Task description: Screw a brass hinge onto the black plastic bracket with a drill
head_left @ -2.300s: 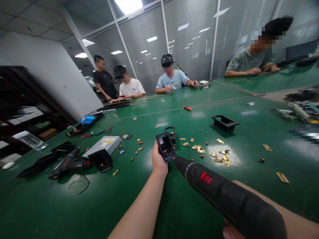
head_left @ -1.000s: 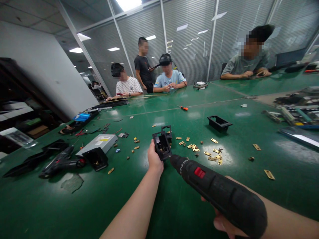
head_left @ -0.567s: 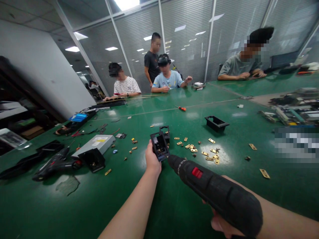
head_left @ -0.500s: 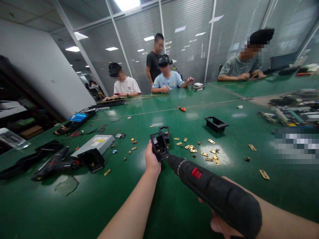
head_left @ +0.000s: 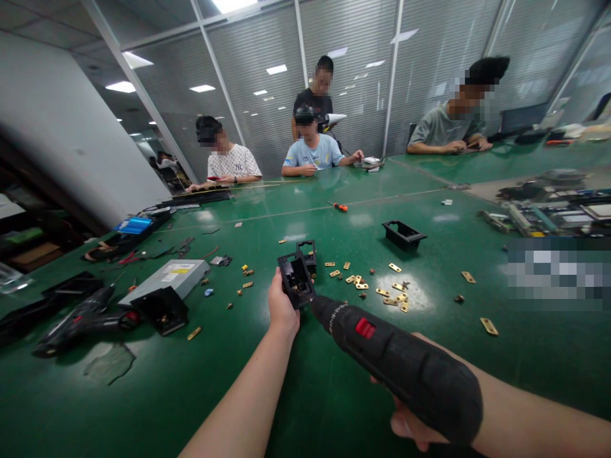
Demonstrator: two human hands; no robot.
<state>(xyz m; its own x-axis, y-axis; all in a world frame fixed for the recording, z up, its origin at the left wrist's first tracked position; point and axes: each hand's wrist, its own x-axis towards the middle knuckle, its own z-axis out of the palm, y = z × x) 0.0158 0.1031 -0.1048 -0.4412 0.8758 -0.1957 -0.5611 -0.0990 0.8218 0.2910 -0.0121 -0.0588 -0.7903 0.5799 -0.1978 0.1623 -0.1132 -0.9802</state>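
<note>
My left hand is closed round the lower left side of a black plastic housing, its open face tilted towards me. My right hand grips a black cordless drill with a red switch on top. The drill's nose points at the housing's lower edge; whether the bit touches anything inside I cannot tell. Just behind the held housing stands another black housing. Several brass plates and small screws lie on the table to the right of it.
Another black housing lies farther back on the green table. To the left are a second drill, a grey metal box and a black housing. An orange screwdriver lies mid-table. Several people are at the far side.
The view has shifted slightly, so the table's things appear farther left. Both hands keep their hold on the housing and drill. The standing person behind has moved right and leans forward.
</note>
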